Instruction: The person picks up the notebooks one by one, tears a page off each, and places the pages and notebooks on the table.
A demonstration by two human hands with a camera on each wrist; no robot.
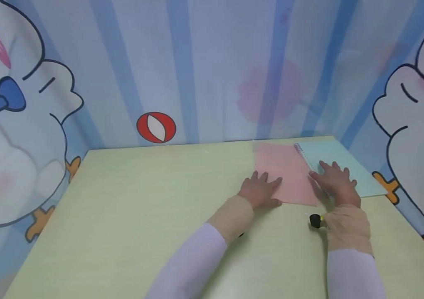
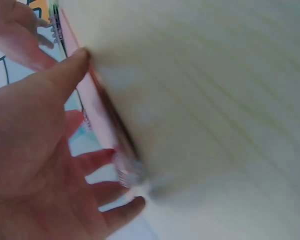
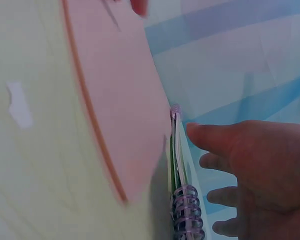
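Note:
A pink notebook (image 1: 290,174) lies flat toward the back right of the table, its spiral binding along the left edge. My left hand (image 1: 258,191) spreads its fingers over that binding side. Its thumb touches the near edge of the pink cover in the left wrist view. To the right, a pale blue-green spiral notebook (image 1: 350,160) lies beside the pink one. Over it is my right hand (image 1: 337,180), fingers spread. In the right wrist view, its thumb is near the blue-green notebook's spiral binding (image 3: 187,212); whether the fingertips touch the cover is unclear.
Both notebooks lie on a pale yellow-green table (image 1: 141,207). A cartoon-printed backdrop (image 1: 204,74) stands along the back and sides. A small white scrap (image 3: 21,106) is on the tabletop near the pink notebook. A black knob-like piece (image 1: 315,221) sits by the right wrist wrap.

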